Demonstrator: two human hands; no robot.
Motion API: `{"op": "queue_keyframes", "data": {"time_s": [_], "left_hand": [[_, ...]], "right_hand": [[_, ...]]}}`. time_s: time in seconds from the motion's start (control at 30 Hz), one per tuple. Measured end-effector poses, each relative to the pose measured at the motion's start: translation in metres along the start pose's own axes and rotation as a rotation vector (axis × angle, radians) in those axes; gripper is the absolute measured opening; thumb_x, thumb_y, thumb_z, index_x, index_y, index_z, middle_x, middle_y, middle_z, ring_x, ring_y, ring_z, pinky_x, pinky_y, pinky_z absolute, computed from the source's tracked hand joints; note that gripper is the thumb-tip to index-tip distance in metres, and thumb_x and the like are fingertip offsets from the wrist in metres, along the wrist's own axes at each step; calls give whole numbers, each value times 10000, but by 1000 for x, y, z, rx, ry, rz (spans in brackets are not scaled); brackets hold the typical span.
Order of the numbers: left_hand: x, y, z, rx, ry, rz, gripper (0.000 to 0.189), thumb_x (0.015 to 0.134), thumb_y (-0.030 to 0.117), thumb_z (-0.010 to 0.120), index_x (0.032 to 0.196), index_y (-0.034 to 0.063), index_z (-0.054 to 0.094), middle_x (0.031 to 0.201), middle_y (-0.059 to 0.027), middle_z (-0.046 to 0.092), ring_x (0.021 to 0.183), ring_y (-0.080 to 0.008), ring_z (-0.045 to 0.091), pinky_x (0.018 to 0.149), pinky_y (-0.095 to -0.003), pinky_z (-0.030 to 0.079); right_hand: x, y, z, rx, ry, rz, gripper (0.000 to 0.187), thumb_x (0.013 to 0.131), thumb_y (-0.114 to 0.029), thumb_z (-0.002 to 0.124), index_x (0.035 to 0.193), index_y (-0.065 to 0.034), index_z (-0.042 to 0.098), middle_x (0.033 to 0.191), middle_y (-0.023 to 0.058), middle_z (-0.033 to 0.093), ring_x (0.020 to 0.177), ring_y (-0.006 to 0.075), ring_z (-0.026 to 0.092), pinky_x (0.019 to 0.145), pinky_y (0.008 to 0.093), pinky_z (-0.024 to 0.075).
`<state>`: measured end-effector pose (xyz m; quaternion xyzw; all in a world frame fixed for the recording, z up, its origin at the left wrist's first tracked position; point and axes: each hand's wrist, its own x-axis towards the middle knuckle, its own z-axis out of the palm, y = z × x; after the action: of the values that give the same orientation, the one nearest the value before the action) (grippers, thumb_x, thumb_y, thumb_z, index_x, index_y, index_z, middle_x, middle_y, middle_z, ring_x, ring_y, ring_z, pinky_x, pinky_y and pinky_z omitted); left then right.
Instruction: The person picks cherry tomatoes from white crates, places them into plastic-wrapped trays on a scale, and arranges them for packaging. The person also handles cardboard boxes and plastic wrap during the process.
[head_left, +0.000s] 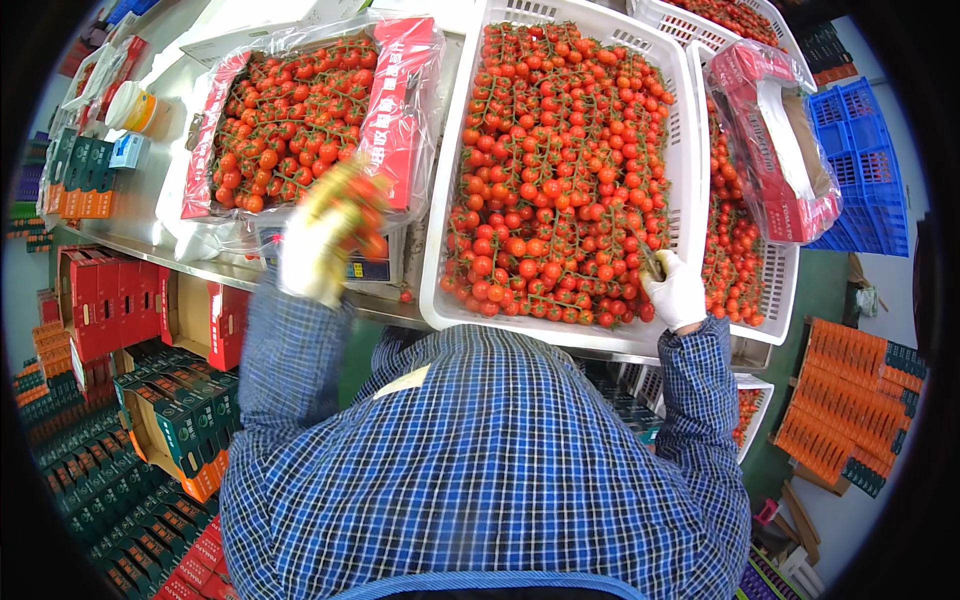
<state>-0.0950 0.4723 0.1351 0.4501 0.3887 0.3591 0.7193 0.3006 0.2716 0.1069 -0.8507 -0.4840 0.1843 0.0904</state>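
My left hand (322, 232), in a stained white glove and blurred by motion, holds a few red cherry tomatoes (369, 217) at the near edge of a red-ended carton (397, 112). The carton is lined with clear plastic and filled with cherry tomatoes on the vine (300, 112). My right hand (675, 291), gloved in white, is closed around a small metal cutting tool (646, 253), whose tip points into the tomatoes; its exact kind cannot be told. That hand is over the near right corner of a large white plastic crate (435, 247) full of vine tomatoes (555, 172).
An empty red carton in plastic (757, 142) lies on another white tomato crate (776, 300) at the right. Blue crates (862, 172) stand beyond. A white tub (135, 109) and small green-orange boxes (86, 176) are at the left. Folded cartons (112, 300) are stacked below the metal table's edge (172, 262).
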Motion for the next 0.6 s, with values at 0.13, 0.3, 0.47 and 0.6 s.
{"op": "queue_keyframes", "data": {"time_s": [0.13,0.3,0.47,0.6], "left_hand": [[52,42,-53,169,360,266,425,906,87,587,1318,-4,540,1248,-140,609,1064,-178,615,898,-302,511],[63,53,-66,726,498,477,520,870,58,594,1370,-8,465,1383,-147,498,1279,-221,463,1091,-340,343],[15,7,3,643,-36,321,364,876,42,575,1238,23,611,1217,-107,628,1134,-186,579,1006,-321,433],[-20,-40,48,392,-292,0,351,901,0,542,1249,-9,587,1202,-121,637,1120,-190,590,1004,-321,437]], "right_hand": [[8,18,-5,-290,-26,107,284,765,-272,703,954,-70,637,889,180,676,815,348,667,692,439,541],[24,15,-4,-439,-145,27,252,785,-259,663,946,-68,628,912,160,676,853,339,666,731,432,545],[33,4,-6,-524,-166,5,228,799,-238,652,954,-73,627,946,155,674,873,333,667,739,425,551],[40,-9,-10,-525,-167,-120,229,783,-233,666,934,-66,626,935,150,674,857,334,671,732,428,554]]}}
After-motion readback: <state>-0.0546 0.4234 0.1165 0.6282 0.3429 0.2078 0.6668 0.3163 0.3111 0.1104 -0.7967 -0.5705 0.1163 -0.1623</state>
